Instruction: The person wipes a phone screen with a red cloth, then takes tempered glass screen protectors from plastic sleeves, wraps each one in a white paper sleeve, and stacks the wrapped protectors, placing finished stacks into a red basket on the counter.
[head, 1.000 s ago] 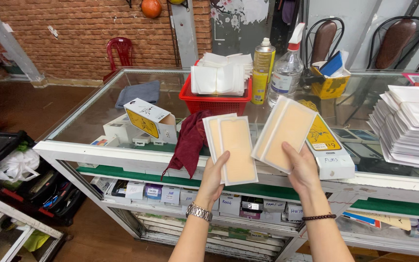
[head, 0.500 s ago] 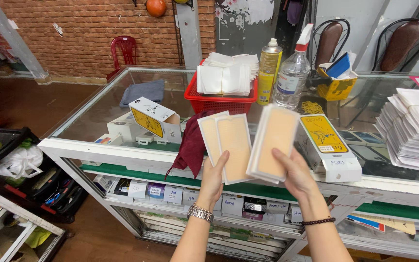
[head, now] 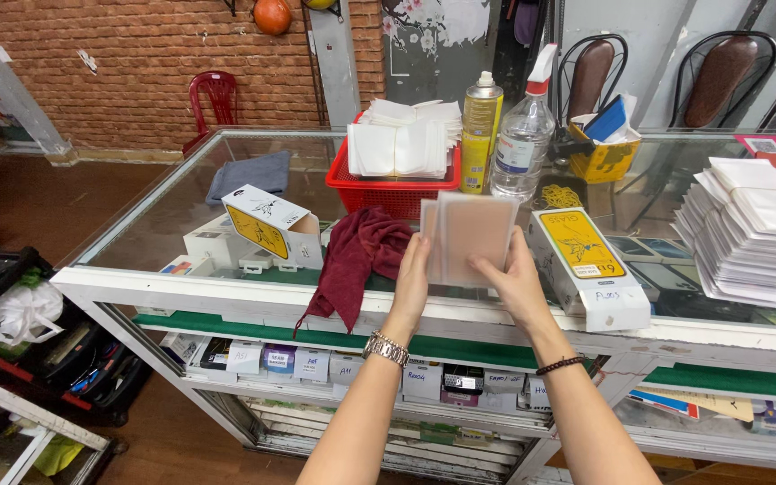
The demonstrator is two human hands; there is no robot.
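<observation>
Change: two separate fans of cards, held apart half a second ago, are now merged into one stack of flat peach-and-white packets (head: 467, 235).
Grip: left hand (head: 411, 286) and right hand (head: 515, 286) both clasp the stack's lower edges, upright above the glass counter (head: 181, 202).
Materials: thin, glossy, rectangular sleeves.
Around: maroon cloth (head: 357, 260) left; yellow-topped white box (head: 587, 267) right; red basket (head: 397, 189) behind, partly hidden by the stack.

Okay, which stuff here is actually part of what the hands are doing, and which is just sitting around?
In hand:
- flat packets, gathered into one stack
- left hand and right hand, gripping the stack's sides

Lying about:
- maroon cloth
- two yellow-and-white boxes
- red basket of white sleeves
- spray can
- spray bottle
- white stacks
</observation>
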